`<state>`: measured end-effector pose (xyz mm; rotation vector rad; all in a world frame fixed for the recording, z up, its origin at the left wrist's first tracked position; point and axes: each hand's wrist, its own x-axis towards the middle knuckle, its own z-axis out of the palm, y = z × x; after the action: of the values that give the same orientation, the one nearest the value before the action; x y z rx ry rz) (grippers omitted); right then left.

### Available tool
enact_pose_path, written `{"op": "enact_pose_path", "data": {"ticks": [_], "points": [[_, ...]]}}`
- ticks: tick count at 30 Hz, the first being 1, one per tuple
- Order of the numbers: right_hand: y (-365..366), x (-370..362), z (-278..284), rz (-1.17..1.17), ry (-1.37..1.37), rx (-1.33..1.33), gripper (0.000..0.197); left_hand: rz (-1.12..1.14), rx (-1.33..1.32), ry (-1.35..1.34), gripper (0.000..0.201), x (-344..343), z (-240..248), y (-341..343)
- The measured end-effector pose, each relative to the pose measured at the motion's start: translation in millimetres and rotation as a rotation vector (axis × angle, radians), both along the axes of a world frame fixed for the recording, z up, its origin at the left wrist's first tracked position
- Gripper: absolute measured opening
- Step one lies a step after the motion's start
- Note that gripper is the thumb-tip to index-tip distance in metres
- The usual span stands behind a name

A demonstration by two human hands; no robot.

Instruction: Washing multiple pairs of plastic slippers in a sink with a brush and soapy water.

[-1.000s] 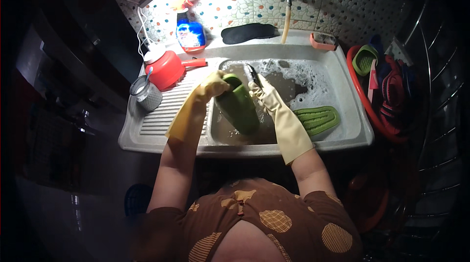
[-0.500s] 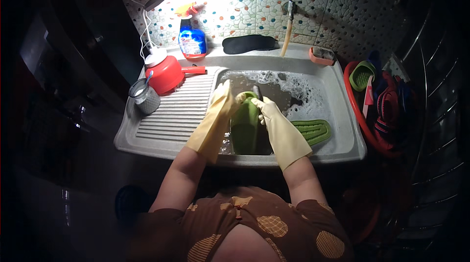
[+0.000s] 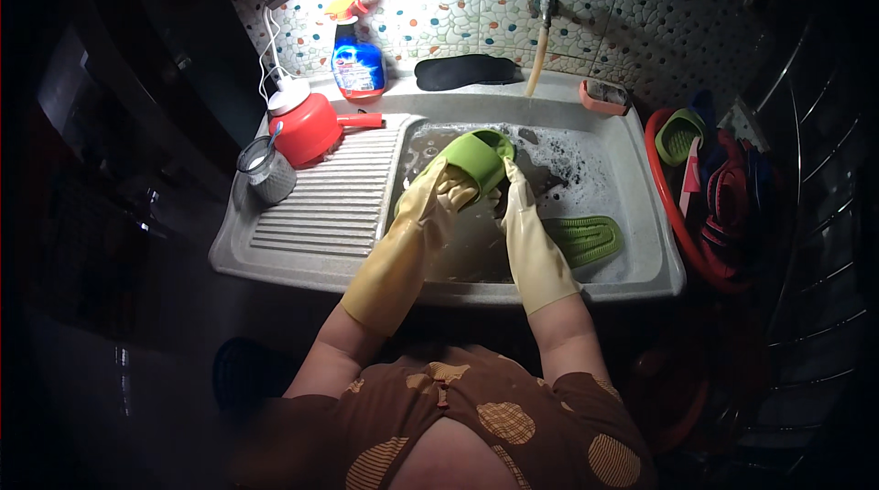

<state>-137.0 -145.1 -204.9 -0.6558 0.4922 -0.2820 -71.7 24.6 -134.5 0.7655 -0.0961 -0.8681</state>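
Cream rubber gloves cover both hands and forearms. A green slipper (image 3: 472, 153) is held tilted over the murky, soapy water in the sink basin (image 3: 641, 215). My left hand (image 3: 441, 194) is closed on its left side, with folded fingers visible beneath the slipper's wide strap. My right hand (image 3: 519, 192) grips the right edge, its thumb side up and its other fingers largely hidden. Something dark shows by the right fingers, too small to make out. Right of the right glove lies a green ribbed sole (image 3: 587, 240) in the water.
A ridged washboard (image 3: 320, 206) adjoins the basin, bearing a red ladle-like container (image 3: 307, 128) and a glass jar (image 3: 267, 174). Behind stand a blue spray bottle (image 3: 358, 64), a black insole (image 3: 465, 71), a tap hose (image 3: 538, 59) and a pink soap dish (image 3: 604, 98). A red tub (image 3: 667, 179) holds footwear.
The green slipper has gone from standing upright in the water to lifted and tilted, strap showing. The left hand has moved lower, onto its side; the right hand has shifted to its right edge.
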Motion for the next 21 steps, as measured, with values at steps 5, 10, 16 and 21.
{"op": "enact_pose_path", "data": {"ticks": [5, 10, 16, 21], "points": [[34.5, 5.1, 9.2, 0.211, -0.024, -0.079, 0.038, -0.011, -0.206, 0.022, 0.041, 15.0, -11.4, -18.1], [68.3, 35.5, -21.6, -0.028, 0.622, -0.821, 0.049, -0.08, -0.218, 0.087, 0.037, 63.7, -28.6, 14.8], [35.2, 30.3, -27.7, 0.095, 0.874, -0.655, 0.055, 0.015, -0.157, -0.04, 0.037, 49.1, -63.0, 57.0], [123.5, -35.4, 147.4, 0.457, 0.835, -1.073, 0.067, 0.084, -0.139, -0.129, 0.036, 43.8, -67.5, 31.5]]}}
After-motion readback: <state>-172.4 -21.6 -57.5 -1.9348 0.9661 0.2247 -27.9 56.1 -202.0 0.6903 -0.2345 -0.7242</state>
